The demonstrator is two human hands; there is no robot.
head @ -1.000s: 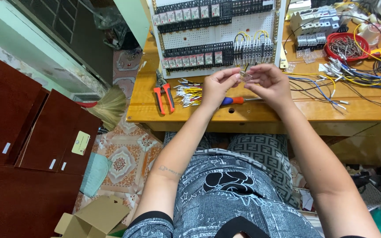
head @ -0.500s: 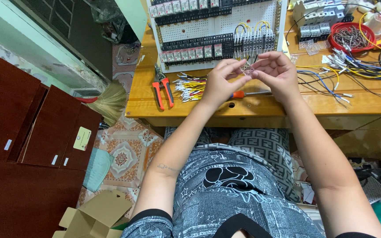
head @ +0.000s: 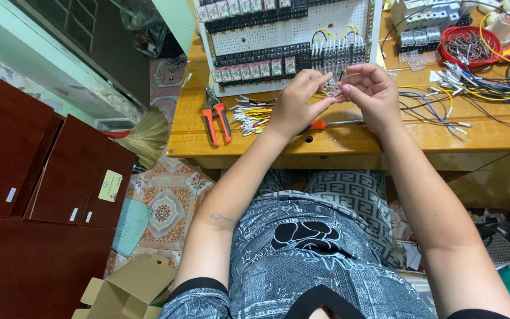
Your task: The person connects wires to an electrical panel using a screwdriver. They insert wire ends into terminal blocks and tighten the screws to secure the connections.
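Head view: a small clear part (head: 333,90) is pinched between the left hand (head: 295,103) and right hand (head: 368,91), above the counter (head: 349,139) beside the panel (head: 290,41). Fitting seems underway; steady alignment is called for next. One pliers (head: 216,118), one screwdriver (head: 332,124), one red bowl (head: 470,44) are counted.

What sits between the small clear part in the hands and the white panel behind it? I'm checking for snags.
Nothing visible. Left hand and right hand pinch the small clear part right before the white panel; the screwdriver and pliers lie lower on the table.
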